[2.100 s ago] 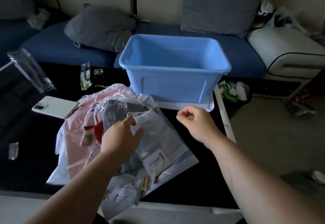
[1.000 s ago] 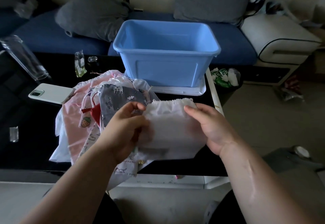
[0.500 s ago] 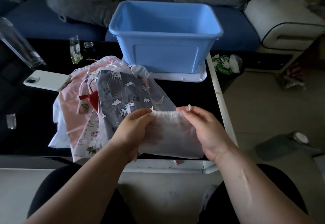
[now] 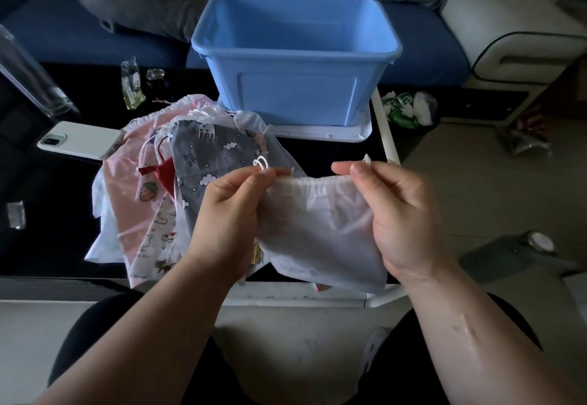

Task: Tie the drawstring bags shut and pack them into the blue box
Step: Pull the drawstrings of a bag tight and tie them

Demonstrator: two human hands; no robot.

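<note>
White fabric bag hangs above the near edge of the table, short of the blue box. Left hand pinches the cord loops; right hand pinches the opposite cord end. Pull both cords outward evenly until the gathered mouth closes fully, then knot.

The gray bag, left of the middle of the frame, has small white letters on it. They look like "little". A second line under them is too small to read. The green wrapper, at the right, has big white letters, too blurry to read.
</note>
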